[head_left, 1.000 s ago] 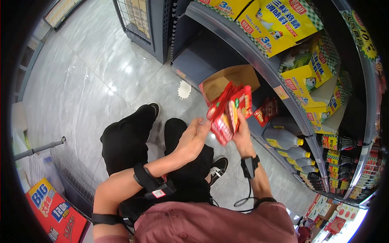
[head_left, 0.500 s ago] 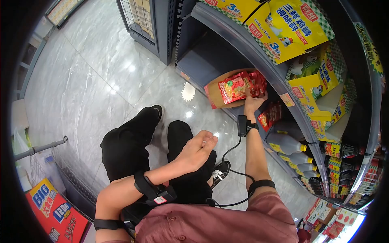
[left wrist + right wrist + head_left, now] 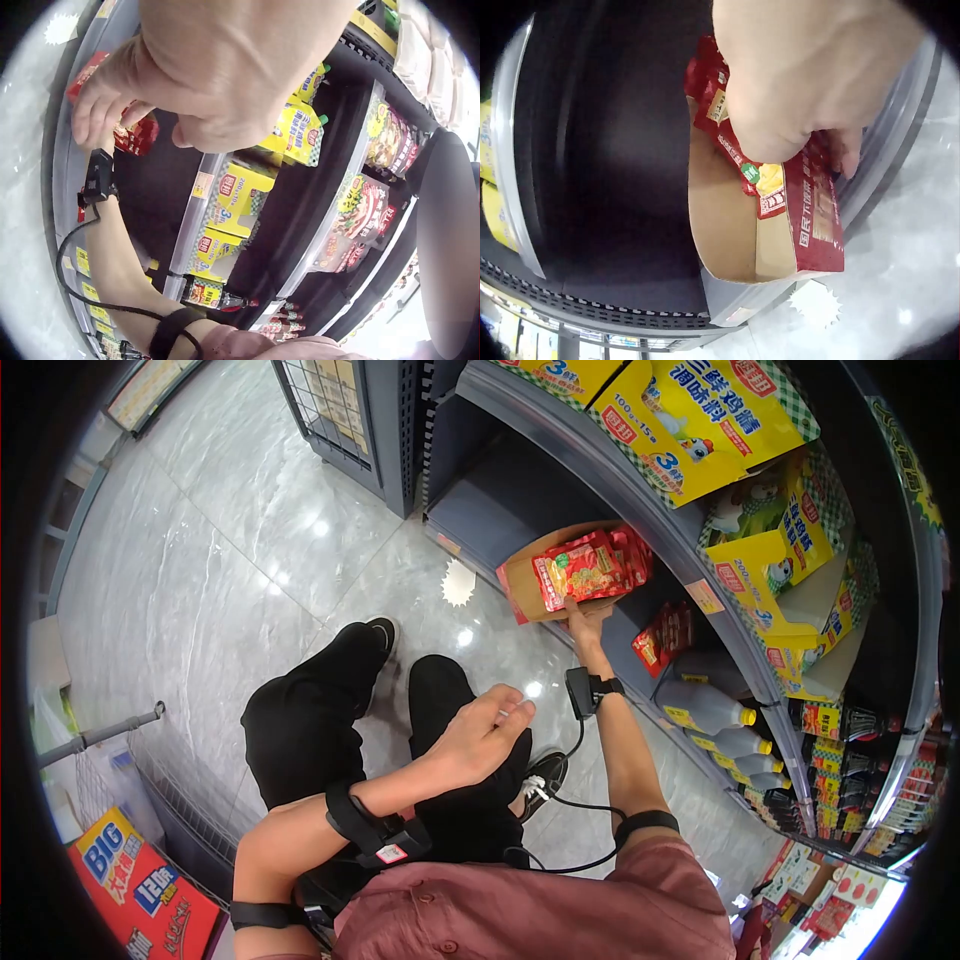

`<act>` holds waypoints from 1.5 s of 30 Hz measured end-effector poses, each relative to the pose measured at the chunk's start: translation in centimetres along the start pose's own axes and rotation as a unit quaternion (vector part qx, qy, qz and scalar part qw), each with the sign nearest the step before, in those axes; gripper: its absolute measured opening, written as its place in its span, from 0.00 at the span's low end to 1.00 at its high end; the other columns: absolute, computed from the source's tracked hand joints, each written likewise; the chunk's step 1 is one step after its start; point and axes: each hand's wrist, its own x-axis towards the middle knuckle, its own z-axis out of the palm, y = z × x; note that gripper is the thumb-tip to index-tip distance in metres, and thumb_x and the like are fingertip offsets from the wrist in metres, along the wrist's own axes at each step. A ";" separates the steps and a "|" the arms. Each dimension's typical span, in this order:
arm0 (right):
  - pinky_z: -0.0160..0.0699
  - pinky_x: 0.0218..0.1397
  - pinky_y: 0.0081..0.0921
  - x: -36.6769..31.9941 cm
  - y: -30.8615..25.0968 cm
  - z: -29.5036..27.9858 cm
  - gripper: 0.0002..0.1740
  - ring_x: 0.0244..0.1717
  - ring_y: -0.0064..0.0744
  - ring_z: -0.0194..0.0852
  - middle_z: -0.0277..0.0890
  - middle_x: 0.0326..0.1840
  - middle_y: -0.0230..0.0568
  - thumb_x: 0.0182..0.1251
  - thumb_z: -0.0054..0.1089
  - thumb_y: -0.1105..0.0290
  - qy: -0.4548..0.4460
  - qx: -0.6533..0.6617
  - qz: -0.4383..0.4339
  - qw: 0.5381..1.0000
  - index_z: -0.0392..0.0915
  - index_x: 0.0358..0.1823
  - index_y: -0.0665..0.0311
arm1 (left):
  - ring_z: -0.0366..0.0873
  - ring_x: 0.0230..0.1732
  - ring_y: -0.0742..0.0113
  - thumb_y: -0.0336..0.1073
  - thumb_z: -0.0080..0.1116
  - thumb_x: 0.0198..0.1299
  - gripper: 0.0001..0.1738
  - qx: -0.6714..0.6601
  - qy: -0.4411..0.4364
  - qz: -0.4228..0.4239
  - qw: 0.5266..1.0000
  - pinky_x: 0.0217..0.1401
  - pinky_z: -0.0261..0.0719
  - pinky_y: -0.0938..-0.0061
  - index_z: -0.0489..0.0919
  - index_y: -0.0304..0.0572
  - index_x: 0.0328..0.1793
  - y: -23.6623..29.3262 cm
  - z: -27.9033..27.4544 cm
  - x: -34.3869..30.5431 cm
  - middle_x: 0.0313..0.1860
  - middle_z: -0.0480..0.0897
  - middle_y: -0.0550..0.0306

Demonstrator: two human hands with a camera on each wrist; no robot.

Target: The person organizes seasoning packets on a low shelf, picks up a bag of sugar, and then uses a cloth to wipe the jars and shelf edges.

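While holding nothing, lets the left hand (image 3: pixel 480 735) hang over the dark trousers (image 3: pixel 440 682), fingers loosely bent, well apart from the carton (image 3: pixel 521 578) on the low shelf (image 3: pixel 500 490). Farther right, reaches to the carton's near wall with the right hand (image 3: pixel 588 622), clearly the nearer, forearm (image 3: pixel 630 755) stretched; cannot tell whether pinching cardboard or red packets (image 3: pixel 588 568). Has those packets right at the fingertips, inside the carton, long axis roughly crosswise to the forearm.
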 end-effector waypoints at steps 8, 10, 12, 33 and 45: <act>0.75 0.53 0.35 2.6 -1.9 -4.1 0.32 0.52 0.61 0.72 0.68 0.52 0.69 0.56 0.54 0.74 -0.016 -0.047 0.059 0.997 0.52 0.61 0.75 | 0.73 0.43 0.71 0.38 0.45 0.67 0.17 0.017 -0.020 -0.021 0.999 0.46 0.72 0.77 0.70 0.32 0.54 0.5 -0.2 -0.3 0.44 0.76 0.56; 0.78 0.48 0.36 3.5 -1.6 -6.7 0.27 0.47 0.62 0.75 0.72 0.48 0.67 0.56 0.52 0.74 -0.019 -0.082 0.035 0.996 0.59 0.57 0.77 | 0.73 0.43 0.71 0.37 0.45 0.66 0.16 -0.009 -0.025 0.002 1.000 0.46 0.72 0.76 0.70 0.33 0.55 0.1 -0.1 -0.4 0.44 0.76 0.56; 0.81 0.36 0.37 4.0 -2.6 -9.6 0.19 0.38 0.58 0.79 0.77 0.39 0.59 0.57 0.54 0.70 -0.047 -0.129 -0.013 0.991 0.69 0.47 0.77 | 0.73 0.43 0.71 0.37 0.45 0.66 0.16 0.004 -0.036 -0.011 0.999 0.47 0.72 0.77 0.70 0.34 0.55 0.3 -0.1 -0.5 0.44 0.76 0.56; 0.64 0.65 0.38 5.3 4.1 -16.6 0.34 0.69 0.53 0.53 0.50 0.71 0.51 0.57 0.55 0.64 -0.139 -0.718 0.076 0.678 0.60 0.68 0.54 | 0.76 0.43 0.63 0.43 0.50 0.65 0.20 0.015 -0.028 -0.015 0.999 0.47 0.73 0.71 0.72 0.29 0.49 1.3 -0.1 -0.9 0.40 0.79 0.48; 0.78 0.50 0.33 6.4 3.2 -18.9 0.10 0.47 0.43 0.79 0.80 0.42 0.47 0.58 0.53 0.68 -0.089 -0.689 -0.096 0.713 0.80 0.38 0.64 | 0.77 0.44 0.61 0.45 0.49 0.66 0.21 0.024 -0.037 -0.005 0.999 0.45 0.74 0.71 0.72 0.30 0.52 0.8 -0.6 -1.2 0.42 0.79 0.46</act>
